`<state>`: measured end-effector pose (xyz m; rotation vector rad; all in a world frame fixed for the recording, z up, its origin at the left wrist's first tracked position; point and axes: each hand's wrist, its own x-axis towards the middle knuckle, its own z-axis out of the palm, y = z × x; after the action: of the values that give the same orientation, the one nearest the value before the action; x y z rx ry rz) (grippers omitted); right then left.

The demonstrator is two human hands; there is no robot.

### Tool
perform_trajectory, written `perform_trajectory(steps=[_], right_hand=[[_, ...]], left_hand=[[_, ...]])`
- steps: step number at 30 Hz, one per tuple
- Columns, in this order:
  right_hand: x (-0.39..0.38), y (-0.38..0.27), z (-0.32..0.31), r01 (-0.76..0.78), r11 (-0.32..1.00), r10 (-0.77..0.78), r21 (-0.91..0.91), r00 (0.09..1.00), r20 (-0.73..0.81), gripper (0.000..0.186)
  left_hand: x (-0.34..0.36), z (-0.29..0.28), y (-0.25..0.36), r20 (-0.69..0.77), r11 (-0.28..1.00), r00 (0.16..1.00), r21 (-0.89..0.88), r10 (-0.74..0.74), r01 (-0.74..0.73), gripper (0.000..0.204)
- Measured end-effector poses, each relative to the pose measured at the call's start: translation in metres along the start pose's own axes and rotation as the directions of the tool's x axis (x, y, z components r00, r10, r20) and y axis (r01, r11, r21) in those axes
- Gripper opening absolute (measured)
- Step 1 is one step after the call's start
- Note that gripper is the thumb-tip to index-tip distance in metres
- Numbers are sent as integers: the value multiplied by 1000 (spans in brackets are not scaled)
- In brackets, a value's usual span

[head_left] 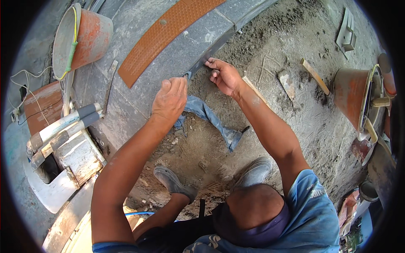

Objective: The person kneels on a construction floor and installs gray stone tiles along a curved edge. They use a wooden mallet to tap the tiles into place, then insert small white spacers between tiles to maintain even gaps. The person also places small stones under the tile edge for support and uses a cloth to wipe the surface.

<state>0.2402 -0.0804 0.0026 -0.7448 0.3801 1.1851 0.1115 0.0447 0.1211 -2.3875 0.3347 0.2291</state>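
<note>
My left hand (pixel 171 99) is at the edge of the grey stone paving (pixel 192 44), its fingers pressed together around a small grey-blue piece (pixel 187 75) that is mostly hidden. My right hand (pixel 225 76) is just to its right, thumb and fingers pinched against the dark side face (pixel 213 48) of the paving edge. Whatever the right fingers hold is too small to tell. A dusty blue rag (pixel 206 113) lies crumpled on the sandy ground below both hands. Behind the left hand, a curved orange textured strip (pixel 164 40) rests on the paving.
An orange bucket (pixel 90 40) leans at the left, near grey pipes (pixel 67 122). On the right are a trowel blade (pixel 287 84), a wooden stick (pixel 315 76), a metal float (pixel 346 33) and a bucket holding tools (pixel 352 92). My shoes (pixel 255 170) stand on the sand.
</note>
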Motion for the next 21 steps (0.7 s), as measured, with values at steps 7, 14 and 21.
perform_trajectory(steps=[7, 14, 21], right_hand=[[-1, 0, 1, 3, 1000, -3, -1, 1000, -4, 9], [-2, 0, 5, 4, 1000, -4, 2, 1000, -19, 9], [0, 0, -4, 12, 1000, -12, -11, 1000, -5, 10]], left_hand=[[-23, -3, -3, 66, 994, 993, 50, 97, -101, 28], [-50, -6, -1, 160, 997, 984, -10, 80, -80, 26], [-124, -41, 1, 700, 847, 691, -469, 182, 252, 23]])
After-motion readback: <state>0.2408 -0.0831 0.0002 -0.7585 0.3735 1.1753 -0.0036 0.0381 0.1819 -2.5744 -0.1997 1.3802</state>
